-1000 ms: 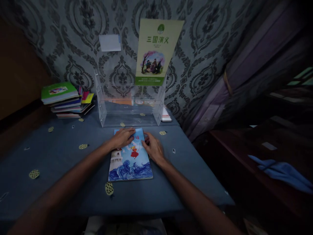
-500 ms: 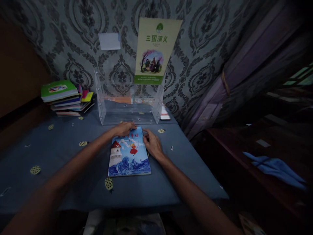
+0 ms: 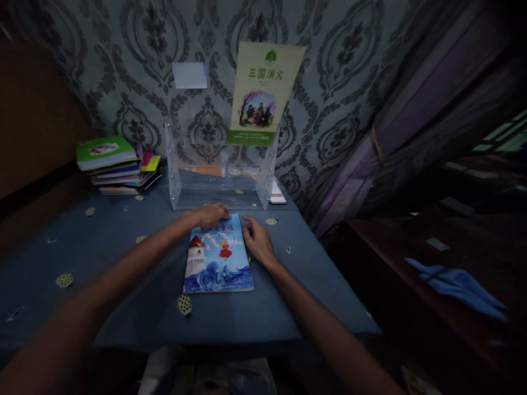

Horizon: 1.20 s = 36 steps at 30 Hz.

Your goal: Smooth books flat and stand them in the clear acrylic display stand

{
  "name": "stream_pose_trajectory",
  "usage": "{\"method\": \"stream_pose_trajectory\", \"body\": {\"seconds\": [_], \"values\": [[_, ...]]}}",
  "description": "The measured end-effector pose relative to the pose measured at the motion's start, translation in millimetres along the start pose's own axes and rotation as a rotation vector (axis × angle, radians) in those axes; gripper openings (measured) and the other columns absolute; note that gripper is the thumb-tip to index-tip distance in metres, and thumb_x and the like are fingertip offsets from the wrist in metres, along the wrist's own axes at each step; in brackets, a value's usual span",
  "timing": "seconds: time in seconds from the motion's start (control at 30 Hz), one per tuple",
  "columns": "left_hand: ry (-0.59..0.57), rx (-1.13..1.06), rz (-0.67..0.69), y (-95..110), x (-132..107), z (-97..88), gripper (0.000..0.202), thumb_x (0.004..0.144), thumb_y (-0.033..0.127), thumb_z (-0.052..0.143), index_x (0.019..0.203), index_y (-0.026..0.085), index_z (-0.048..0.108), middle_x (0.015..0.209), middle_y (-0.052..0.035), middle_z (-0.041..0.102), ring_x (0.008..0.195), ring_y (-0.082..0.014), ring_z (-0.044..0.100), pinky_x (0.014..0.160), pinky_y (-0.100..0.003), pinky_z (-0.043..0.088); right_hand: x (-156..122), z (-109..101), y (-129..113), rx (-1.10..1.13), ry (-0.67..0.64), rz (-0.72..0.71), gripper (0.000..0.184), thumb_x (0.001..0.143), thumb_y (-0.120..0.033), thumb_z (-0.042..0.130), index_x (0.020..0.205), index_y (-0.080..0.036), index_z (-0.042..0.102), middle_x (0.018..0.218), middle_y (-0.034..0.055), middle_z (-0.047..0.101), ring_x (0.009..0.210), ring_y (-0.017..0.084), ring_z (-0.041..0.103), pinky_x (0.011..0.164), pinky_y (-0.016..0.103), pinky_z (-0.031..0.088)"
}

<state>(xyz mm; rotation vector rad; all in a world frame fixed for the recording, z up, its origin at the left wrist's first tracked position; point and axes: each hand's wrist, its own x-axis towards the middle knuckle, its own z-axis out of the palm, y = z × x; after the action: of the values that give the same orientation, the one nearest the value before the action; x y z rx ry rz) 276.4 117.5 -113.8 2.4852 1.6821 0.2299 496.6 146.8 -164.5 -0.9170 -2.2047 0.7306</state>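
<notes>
Head view: sliding left grip (image 3: 212,213) off the cover to the far edge of blue book (image 3: 218,258), resting right grip (image 3: 258,241) against its side, both open and clasping nothing, leaving it flat on table (image 3: 102,263).

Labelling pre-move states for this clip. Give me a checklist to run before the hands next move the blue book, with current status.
1. Left hand on the blue book: ok, its fingers lie over the far edge.
2. Right hand on the book: ok, its fingertips touch the right edge.
3. Grip closed on the book: cannot tell, the fingers hide the edges.
4. Book flat on the table: ok, cover up.
5. Clear rack directly behind the book: ok, its open front faces the hands, and a green book stands at its upper right.
6. Book stack apart from both arms: ok, far left by the wall.
</notes>
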Motion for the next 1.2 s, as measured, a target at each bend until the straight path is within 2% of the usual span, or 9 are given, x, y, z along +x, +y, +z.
{"method": "stream_pose_trajectory", "body": {"seconds": [0.17, 0.37, 0.63, 0.8, 0.97, 1.2], "values": [[-0.114, 0.059, 0.053, 12.9, -13.9, -2.4, 0.045, 0.079, 0.004, 0.053, 0.120, 0.017, 0.065, 0.133, -0.0131, 0.059, 0.124, -0.0266, 0.052, 0.101, -0.036, 0.041, 0.6, 2.8, 4.8, 0.012, 0.035, -0.017, 0.038, 0.084, -0.020, 0.045, 0.119, -0.018, 0.060, 0.076, 0.0019, 0.066, 0.067, 0.018, 0.060, 0.064, 0.028, 0.045], [-0.142, 0.083, 0.036, 38.7, -35.6, 4.6, 0.052, 0.084, 0.001, 0.046, 0.132, 0.018, 0.056, 0.146, -0.0110, 0.050, 0.138, -0.0258, 0.040, 0.110, -0.041, 0.033, -0.2, 3.3, 7.1, 0.027, 0.036, -0.026, 0.037, 0.085, -0.021, 0.046, 0.118, -0.018, 0.061, 0.077, 0.0026, 0.066, 0.065, 0.019, 0.059, 0.063, 0.029, 0.045], [-0.047, 0.056, 0.061, 92.7, -78.2, 20.2, 0.063, 0.078, -0.001, 0.047, 0.138, 0.021, 0.049, 0.148, -0.0080, 0.049, 0.136, -0.0222, 0.044, 0.111, -0.040, 0.032, -2.8, 1.4, 6.3, 0.037, 0.006, -0.062, 0.037, 0.087, -0.019, 0.046, 0.121, -0.018, 0.060, 0.081, 0.0035, 0.068, 0.067, 0.018, 0.060, 0.066, 0.029, 0.048], [-0.024, 0.031, 0.088, 118.5, -105.2, 30.1, 0.062, 0.083, 0.000, 0.045, 0.141, 0.021, 0.044, 0.151, -0.0070, 0.045, 0.140, -0.0213, 0.040, 0.113, -0.042, 0.030, -4.7, 2.4, 7.7, -0.015, 0.024, -0.144, 0.034, 0.087, -0.016, 0.045, 0.117, -0.019, 0.061, 0.094, 0.0069, 0.069, 0.085, 0.021, 0.063, 0.081, 0.035, 0.051], [-0.001, 0.003, 0.087, 124.9, -116.9, 39.7, 0.066, 0.082, -0.001, 0.044, 0.144, 0.020, 0.040, 0.151, -0.0074, 0.044, 0.140, -0.0231, 0.039, 0.114, -0.045, 0.029, -5.6, 4.3, 10.5, -0.061, 0.007, -0.277, 0.032, 0.088, -0.014, 0.046, 0.114, -0.017, 0.063, 0.105, 0.0108, 0.067, 0.101, 0.025, 0.059, 0.094, 0.042, 0.048], [0.081, -0.020, 0.083, 120.0, -116.9, 47.7, 0.058, 0.088, 0.001, 0.040, 0.142, 0.022, 0.044, 0.149, -0.0073, 0.047, 0.137, -0.0216, 0.044, 0.113, -0.046, 0.030, -26.2, -6.6, 1.4, -0.018, -0.070, -0.326, 0.032, 0.088, -0.009, 0.047, 0.109, -0.019, 0.068, 0.093, 0.0074, 0.069, 0.090, 0.022, 0.061, 0.086, 0.040, 0.051]]}}
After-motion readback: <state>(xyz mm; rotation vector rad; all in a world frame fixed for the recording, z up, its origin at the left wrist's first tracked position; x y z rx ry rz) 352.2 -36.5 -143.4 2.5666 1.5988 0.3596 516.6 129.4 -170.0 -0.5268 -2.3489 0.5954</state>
